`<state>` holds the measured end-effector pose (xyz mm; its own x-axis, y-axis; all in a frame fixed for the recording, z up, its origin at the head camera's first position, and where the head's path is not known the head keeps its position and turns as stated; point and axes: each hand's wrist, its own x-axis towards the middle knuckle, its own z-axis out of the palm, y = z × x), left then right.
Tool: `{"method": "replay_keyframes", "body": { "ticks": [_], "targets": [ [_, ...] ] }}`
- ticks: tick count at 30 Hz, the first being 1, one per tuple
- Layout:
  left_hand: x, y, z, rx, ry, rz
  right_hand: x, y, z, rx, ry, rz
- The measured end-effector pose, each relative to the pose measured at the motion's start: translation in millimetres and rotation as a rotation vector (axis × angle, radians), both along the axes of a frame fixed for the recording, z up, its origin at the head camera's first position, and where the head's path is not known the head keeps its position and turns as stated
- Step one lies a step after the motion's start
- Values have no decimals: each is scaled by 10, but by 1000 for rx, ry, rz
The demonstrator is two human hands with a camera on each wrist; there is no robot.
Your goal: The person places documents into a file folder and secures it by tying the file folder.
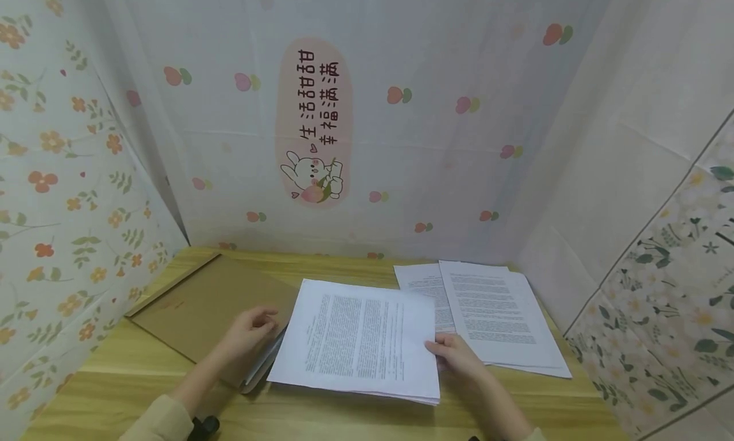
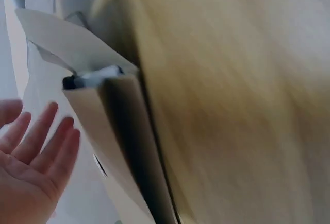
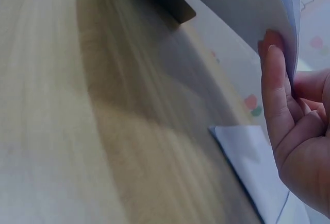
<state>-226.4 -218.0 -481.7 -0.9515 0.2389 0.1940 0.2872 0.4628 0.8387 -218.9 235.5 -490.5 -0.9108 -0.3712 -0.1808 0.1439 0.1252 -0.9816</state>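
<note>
My right hand (image 1: 459,358) pinches a small stack of printed papers (image 1: 358,339) at its right edge, thumb on top and fingers beneath. In the right wrist view the papers (image 3: 242,7) are lifted over the table and bend a little. My left hand (image 1: 252,329) is over the lower right part of a brown cardboard file box (image 1: 201,301), its fingers loosely bent. The left wrist view has this hand (image 2: 38,162) with fingers spread and nothing in them, beside the box (image 2: 105,121), whose end flap (image 2: 77,38) stands out.
More printed sheets (image 1: 493,307) lie overlapping at the right of the wooden table (image 1: 321,422). Patterned cloth curtains (image 1: 447,173) close off the back and both sides. The file box lies slanted at the left.
</note>
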Motion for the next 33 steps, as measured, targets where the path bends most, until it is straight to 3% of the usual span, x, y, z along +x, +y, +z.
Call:
{"method": "replay_keyframes", "body": {
  "ticks": [5, 8, 11, 15, 19, 24, 29, 31, 33],
  "targets": [
    [60, -6, -27, -348, 124, 35, 27, 32, -68, -53, -96, -44],
    [93, 2, -28, -562, 192, 57, 45, 47, -100, -48, -95, -52],
    [121, 10, -29, -698, 253, 75, 62, 56, -125, -46, -86, -50],
    [156, 54, -16, -775, 329, 73, 80, 57, -154, -50, -95, -54],
    [192, 140, 23, -850, 455, 57, 98, 70, -178, -68, -110, -60],
    [208, 176, 9, -941, 617, 74, 105, 80, -180, -84, -123, -61],
    [205, 179, -7, -976, 778, 123, 105, 80, -202, -96, -149, -47],
    [204, 180, 1, -965, 801, 146, 102, 79, -215, -97, -157, -44],
    [212, 180, 15, -946, 777, 156, 102, 77, -219, -96, -161, -42]
  ]
}}
